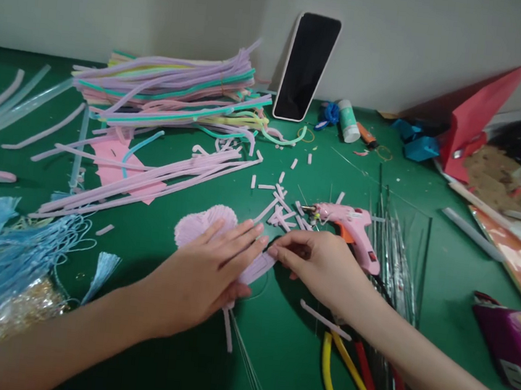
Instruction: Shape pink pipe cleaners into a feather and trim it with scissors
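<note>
1. On the worktop (288, 372), the chenille piece (199, 226) lies beneath the left hand (216, 265); the right hand (321, 260) is at its right end.
2. Behind them, cut bits (281, 214) lie scattered left of the glue gun (346, 215).
3. The scissors (326, 369) lie before the glue gun, by the wires (393, 258).
4. Tassels (3, 255) lie far left.
5. At the back, a phone (307, 69) leans against the wall (205, 9) (right of the stem bundle (173, 93)).

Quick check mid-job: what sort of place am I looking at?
Probably a handicraft worktable, home or workshop, I can't tell which. Clues: a pink glue gun, a bundle of pastel fuzzy stems and a lilac fuzzy piece under the left hand.
</note>
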The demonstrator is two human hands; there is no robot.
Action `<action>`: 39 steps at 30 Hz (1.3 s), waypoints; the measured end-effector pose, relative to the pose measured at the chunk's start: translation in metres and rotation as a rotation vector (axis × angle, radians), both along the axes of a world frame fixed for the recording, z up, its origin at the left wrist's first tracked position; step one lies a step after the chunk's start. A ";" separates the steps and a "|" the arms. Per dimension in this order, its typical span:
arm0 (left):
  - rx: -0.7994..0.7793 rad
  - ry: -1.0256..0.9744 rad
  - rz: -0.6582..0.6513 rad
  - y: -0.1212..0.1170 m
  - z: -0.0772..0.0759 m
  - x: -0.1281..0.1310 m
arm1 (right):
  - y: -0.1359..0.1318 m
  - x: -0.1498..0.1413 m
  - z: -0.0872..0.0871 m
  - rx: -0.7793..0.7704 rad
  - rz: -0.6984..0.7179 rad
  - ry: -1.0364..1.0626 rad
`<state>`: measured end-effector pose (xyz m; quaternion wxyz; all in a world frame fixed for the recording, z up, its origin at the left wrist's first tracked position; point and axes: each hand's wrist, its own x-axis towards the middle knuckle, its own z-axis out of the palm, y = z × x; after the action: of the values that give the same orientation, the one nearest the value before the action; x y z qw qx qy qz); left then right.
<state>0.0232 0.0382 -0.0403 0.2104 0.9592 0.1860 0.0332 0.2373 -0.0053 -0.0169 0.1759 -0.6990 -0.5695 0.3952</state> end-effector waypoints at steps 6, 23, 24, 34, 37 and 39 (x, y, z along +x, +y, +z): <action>0.015 0.005 -0.093 -0.014 -0.004 -0.005 | 0.003 0.001 -0.002 -0.002 0.001 -0.023; -0.081 -0.029 -0.182 -0.008 -0.014 -0.015 | 0.009 -0.002 -0.005 0.015 0.008 -0.037; -0.061 -0.030 -0.185 -0.008 -0.014 -0.016 | 0.009 -0.002 -0.005 0.013 0.009 -0.033; 0.061 -0.017 -0.147 -0.018 -0.012 -0.016 | 0.010 -0.001 -0.005 -0.019 0.019 -0.056; 0.075 -0.012 -0.135 -0.020 -0.013 -0.017 | 0.011 -0.001 -0.004 -0.027 0.028 -0.072; 0.079 -0.015 -0.126 -0.021 -0.014 -0.018 | 0.011 -0.001 -0.003 -0.024 0.038 -0.076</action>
<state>0.0056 0.0172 -0.0539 0.1753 0.9763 0.1223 0.0344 0.2364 0.0056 -0.0203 0.1383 -0.7047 -0.5842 0.3782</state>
